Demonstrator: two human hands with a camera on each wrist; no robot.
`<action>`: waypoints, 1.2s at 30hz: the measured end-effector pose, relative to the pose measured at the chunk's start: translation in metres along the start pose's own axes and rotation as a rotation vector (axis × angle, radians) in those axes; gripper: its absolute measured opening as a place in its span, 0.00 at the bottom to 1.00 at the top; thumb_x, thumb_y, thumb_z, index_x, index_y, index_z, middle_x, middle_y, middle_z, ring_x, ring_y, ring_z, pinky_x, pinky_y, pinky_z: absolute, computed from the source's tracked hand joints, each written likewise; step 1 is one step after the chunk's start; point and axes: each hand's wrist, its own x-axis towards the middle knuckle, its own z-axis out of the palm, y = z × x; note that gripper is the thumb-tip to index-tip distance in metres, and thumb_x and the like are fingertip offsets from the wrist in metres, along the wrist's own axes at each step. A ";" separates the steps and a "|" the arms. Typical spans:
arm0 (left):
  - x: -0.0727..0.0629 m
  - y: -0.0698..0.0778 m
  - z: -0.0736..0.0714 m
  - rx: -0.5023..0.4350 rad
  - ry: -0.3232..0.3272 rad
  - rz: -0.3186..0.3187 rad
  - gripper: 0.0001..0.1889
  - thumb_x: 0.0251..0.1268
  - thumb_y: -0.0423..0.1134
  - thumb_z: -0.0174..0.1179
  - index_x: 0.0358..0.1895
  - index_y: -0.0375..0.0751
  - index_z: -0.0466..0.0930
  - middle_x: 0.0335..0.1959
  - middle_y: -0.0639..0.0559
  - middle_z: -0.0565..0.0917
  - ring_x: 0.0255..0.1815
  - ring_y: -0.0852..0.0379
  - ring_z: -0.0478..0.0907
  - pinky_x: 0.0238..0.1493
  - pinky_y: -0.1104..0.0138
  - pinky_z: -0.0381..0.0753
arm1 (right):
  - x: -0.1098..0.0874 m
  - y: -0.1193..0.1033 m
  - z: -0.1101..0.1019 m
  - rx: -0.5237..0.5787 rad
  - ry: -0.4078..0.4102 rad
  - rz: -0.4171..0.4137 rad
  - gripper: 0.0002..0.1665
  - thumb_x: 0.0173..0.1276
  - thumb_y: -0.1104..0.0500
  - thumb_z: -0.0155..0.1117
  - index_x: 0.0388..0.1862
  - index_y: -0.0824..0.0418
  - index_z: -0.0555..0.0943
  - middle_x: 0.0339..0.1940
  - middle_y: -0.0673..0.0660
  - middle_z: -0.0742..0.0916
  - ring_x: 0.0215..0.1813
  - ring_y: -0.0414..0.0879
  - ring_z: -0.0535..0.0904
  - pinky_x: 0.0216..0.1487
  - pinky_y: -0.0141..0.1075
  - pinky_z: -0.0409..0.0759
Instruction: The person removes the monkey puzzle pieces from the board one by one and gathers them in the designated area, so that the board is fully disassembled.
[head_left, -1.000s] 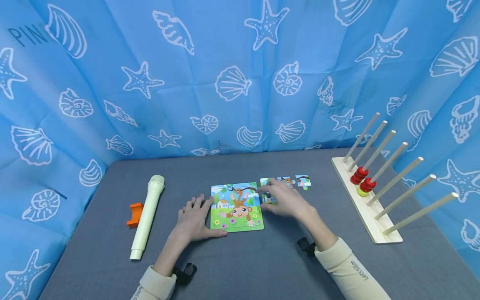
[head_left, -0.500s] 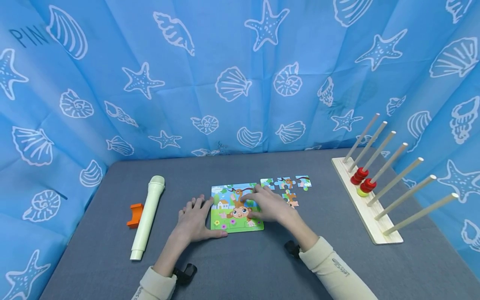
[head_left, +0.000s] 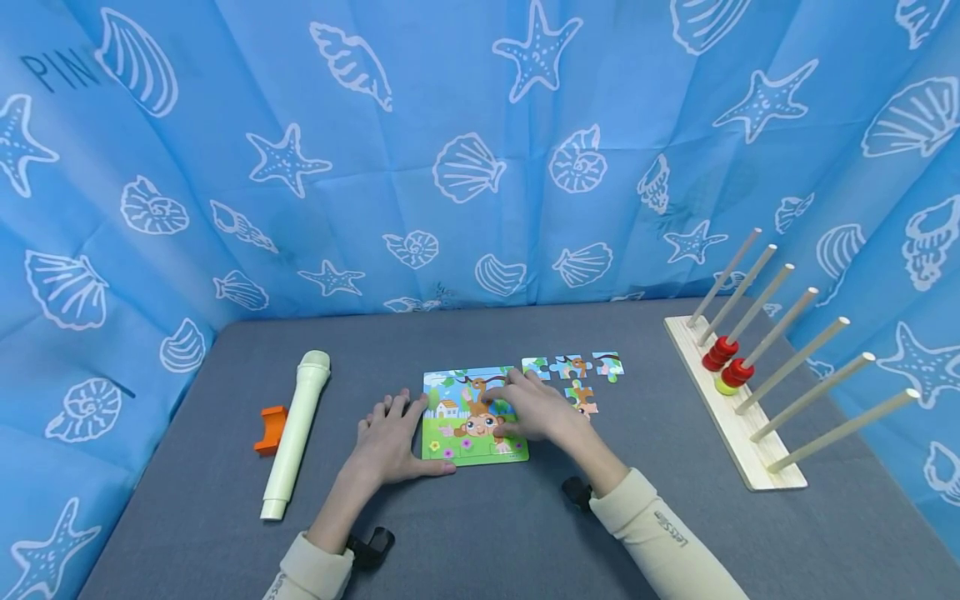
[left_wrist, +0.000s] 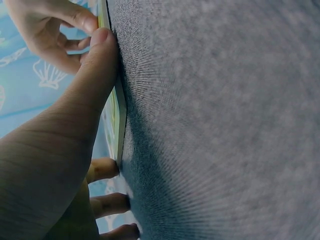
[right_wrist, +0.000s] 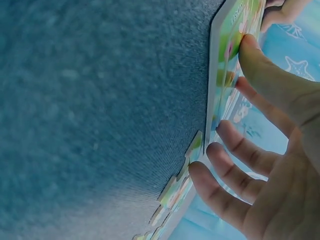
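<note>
A jigsaw puzzle board (head_left: 446, 429) with a monkey, a house and flowers lies flat on the grey table. My left hand (head_left: 384, 442) rests at its lower left corner, thumb (left_wrist: 102, 42) along the front edge and fingers spread by the left edge. Over the board's right side is my right hand (head_left: 536, 408), thumb (right_wrist: 250, 50) and forefinger tips touching the picture, the other fingers loosely bent toward the right edge. Several loose puzzle pieces (head_left: 572, 367) lie right of the board. The right hand hides part of that area and of the picture.
To the left lies a pale green toy microphone (head_left: 296, 433) beside an orange arched block (head_left: 271, 430). A wooden peg stand (head_left: 738, 408) with upright rods and red and yellow rings (head_left: 720, 353) stands at the right. A blue seashell curtain (head_left: 465, 225) hangs behind the table.
My right hand has moved left from the loose pieces onto the board's right side, uncovering a monkey-coloured piece on the table. My left hand has stayed in place.
</note>
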 end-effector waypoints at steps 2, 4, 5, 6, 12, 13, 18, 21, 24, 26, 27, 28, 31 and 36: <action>-0.001 0.000 0.000 -0.003 0.002 0.002 0.60 0.44 0.76 0.71 0.80 0.46 0.61 0.80 0.33 0.61 0.78 0.28 0.58 0.66 0.30 0.66 | 0.000 0.000 0.000 0.009 0.006 0.001 0.27 0.63 0.51 0.77 0.62 0.47 0.83 0.50 0.57 0.80 0.46 0.50 0.69 0.46 0.45 0.75; -0.001 0.001 -0.001 -0.007 0.003 0.004 0.60 0.44 0.75 0.71 0.80 0.46 0.61 0.80 0.33 0.61 0.78 0.28 0.58 0.66 0.30 0.66 | 0.000 0.000 0.000 0.021 0.010 0.002 0.26 0.63 0.52 0.77 0.60 0.47 0.83 0.49 0.57 0.79 0.45 0.50 0.69 0.46 0.45 0.74; -0.001 0.001 -0.001 -0.008 0.004 0.005 0.60 0.44 0.75 0.71 0.80 0.46 0.61 0.80 0.33 0.61 0.78 0.28 0.58 0.66 0.30 0.66 | 0.000 0.000 0.001 0.028 0.014 0.000 0.25 0.63 0.52 0.77 0.60 0.47 0.83 0.49 0.57 0.79 0.44 0.50 0.68 0.45 0.45 0.74; -0.001 0.001 -0.001 -0.008 0.005 0.005 0.60 0.44 0.75 0.71 0.79 0.46 0.61 0.80 0.33 0.61 0.78 0.28 0.58 0.66 0.30 0.66 | 0.000 0.000 0.001 0.033 0.017 -0.002 0.25 0.63 0.52 0.77 0.59 0.47 0.83 0.48 0.56 0.79 0.44 0.49 0.68 0.45 0.45 0.74; -0.002 0.001 -0.002 -0.004 0.006 0.003 0.60 0.44 0.75 0.71 0.79 0.46 0.62 0.80 0.33 0.61 0.78 0.28 0.59 0.66 0.30 0.66 | -0.001 0.001 0.001 0.054 0.035 -0.010 0.24 0.63 0.52 0.77 0.58 0.46 0.82 0.48 0.57 0.79 0.44 0.49 0.71 0.44 0.46 0.75; -0.002 0.001 -0.002 -0.004 0.006 0.004 0.60 0.45 0.75 0.71 0.79 0.46 0.62 0.80 0.33 0.61 0.78 0.28 0.59 0.66 0.30 0.66 | -0.001 0.001 0.001 0.055 0.041 -0.013 0.25 0.62 0.53 0.78 0.58 0.46 0.83 0.48 0.57 0.80 0.43 0.49 0.71 0.44 0.46 0.76; -0.002 0.001 -0.002 0.001 0.008 0.004 0.60 0.44 0.75 0.71 0.79 0.47 0.62 0.79 0.33 0.61 0.78 0.28 0.59 0.66 0.30 0.66 | -0.001 0.000 -0.001 0.051 0.069 -0.029 0.27 0.59 0.59 0.80 0.59 0.49 0.84 0.47 0.57 0.81 0.42 0.48 0.73 0.42 0.44 0.75; -0.001 0.001 -0.001 0.005 0.007 0.001 0.60 0.44 0.76 0.71 0.79 0.47 0.62 0.79 0.33 0.61 0.78 0.27 0.59 0.66 0.30 0.67 | -0.001 -0.001 -0.002 0.045 0.071 -0.038 0.28 0.59 0.62 0.80 0.59 0.50 0.85 0.48 0.57 0.82 0.42 0.48 0.74 0.42 0.44 0.75; -0.001 0.001 0.000 0.005 0.005 -0.001 0.60 0.44 0.76 0.70 0.80 0.48 0.61 0.80 0.34 0.61 0.78 0.27 0.59 0.66 0.30 0.66 | -0.001 -0.003 -0.002 0.039 0.069 -0.043 0.28 0.59 0.64 0.79 0.59 0.52 0.85 0.48 0.58 0.82 0.41 0.47 0.73 0.42 0.43 0.75; -0.001 0.001 0.000 0.003 0.006 0.000 0.60 0.44 0.76 0.71 0.79 0.48 0.61 0.80 0.34 0.61 0.78 0.27 0.59 0.65 0.30 0.67 | -0.002 -0.004 -0.002 0.035 0.066 -0.038 0.29 0.59 0.65 0.79 0.60 0.52 0.85 0.47 0.58 0.82 0.40 0.47 0.72 0.40 0.42 0.74; -0.001 0.001 0.000 0.002 0.007 0.001 0.60 0.44 0.76 0.71 0.79 0.48 0.61 0.80 0.34 0.61 0.78 0.27 0.59 0.65 0.30 0.67 | -0.002 -0.004 -0.003 0.033 0.061 -0.034 0.29 0.59 0.65 0.78 0.61 0.52 0.85 0.47 0.58 0.82 0.39 0.47 0.71 0.40 0.42 0.74; -0.001 0.001 0.000 0.002 0.007 0.001 0.60 0.44 0.76 0.71 0.79 0.47 0.61 0.80 0.34 0.61 0.78 0.27 0.59 0.65 0.29 0.67 | -0.002 -0.005 -0.003 0.031 0.059 -0.030 0.30 0.59 0.66 0.78 0.61 0.52 0.85 0.46 0.58 0.81 0.39 0.47 0.70 0.39 0.41 0.73; 0.000 0.001 0.000 0.000 0.003 -0.001 0.60 0.44 0.76 0.71 0.80 0.47 0.61 0.80 0.34 0.61 0.78 0.27 0.59 0.66 0.29 0.66 | -0.002 -0.005 -0.003 0.031 0.047 -0.018 0.31 0.60 0.67 0.77 0.62 0.52 0.84 0.46 0.59 0.81 0.39 0.47 0.70 0.39 0.41 0.72; -0.001 0.001 -0.001 -0.002 0.000 -0.004 0.60 0.44 0.75 0.71 0.79 0.47 0.61 0.80 0.33 0.61 0.78 0.27 0.58 0.66 0.29 0.66 | -0.002 -0.007 -0.004 0.049 0.024 -0.009 0.31 0.61 0.70 0.75 0.63 0.52 0.84 0.47 0.60 0.79 0.40 0.49 0.69 0.37 0.41 0.71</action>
